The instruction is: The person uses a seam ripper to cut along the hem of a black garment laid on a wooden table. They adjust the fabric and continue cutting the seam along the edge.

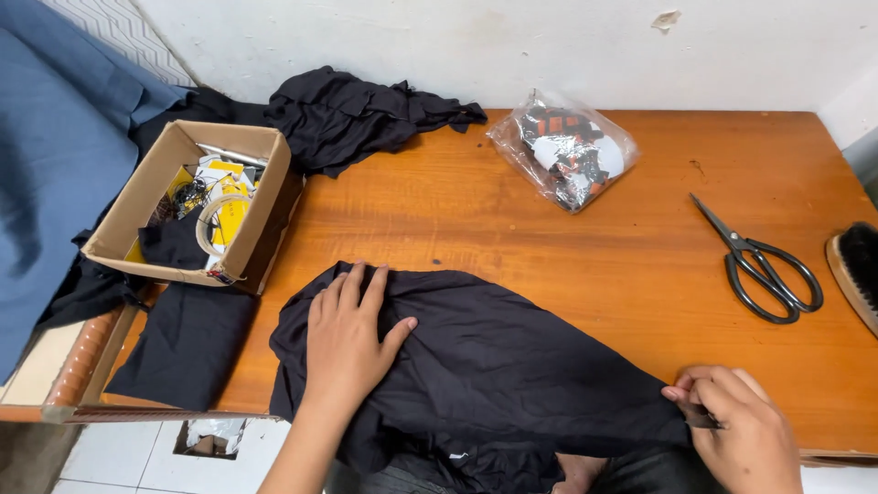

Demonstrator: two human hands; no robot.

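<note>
A black garment [512, 366] lies spread over the near edge of a wooden table [585, 238] and hangs off toward me. My left hand [349, 337] rests flat on its left part, fingers apart, pressing the cloth down. At the garment's right corner my right hand [736, 425] pinches the fabric edge together with a small dark object whose kind I cannot make out.
Black scissors [764, 265] lie at the right, a brush [855, 270] at the right edge. A clear plastic bag [565, 157] of small items sits at the back. A cardboard box [197, 201] of odds stands left, with crumpled black cloth [357, 114] behind and folded black cloth [187, 343] below.
</note>
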